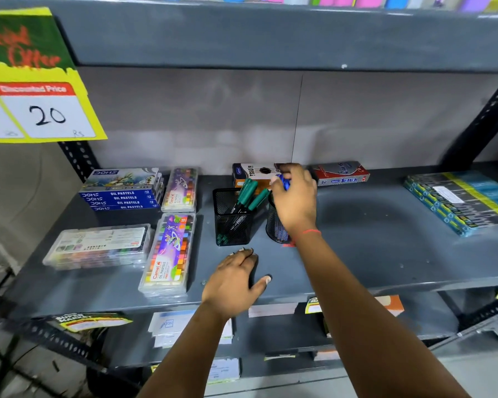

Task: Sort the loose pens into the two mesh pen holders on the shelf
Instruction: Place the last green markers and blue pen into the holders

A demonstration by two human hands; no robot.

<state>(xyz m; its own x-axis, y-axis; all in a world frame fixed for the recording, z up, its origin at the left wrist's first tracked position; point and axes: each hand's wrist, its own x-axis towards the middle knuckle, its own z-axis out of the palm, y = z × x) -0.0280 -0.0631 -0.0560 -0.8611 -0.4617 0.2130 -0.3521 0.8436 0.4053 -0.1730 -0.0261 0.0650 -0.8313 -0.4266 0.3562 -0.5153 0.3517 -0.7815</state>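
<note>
Two black mesh pen holders stand mid-shelf. The square holder (233,222) on the left contains several green-capped pens (249,193) leaning to the right. The round holder (275,225) on the right is mostly hidden behind my right hand (295,196), which is closed over blue pens (283,181) at its mouth. My left hand (233,278) rests flat on the grey shelf (371,239) in front of the holders, fingers apart, holding nothing.
Oil pastel boxes (121,193) and clear crayon cases (167,254) fill the shelf's left side. Pen cartons (339,173) stand against the back wall. Teal packs (460,199) lie at the far right. A yellow price sign (38,110) hangs upper left.
</note>
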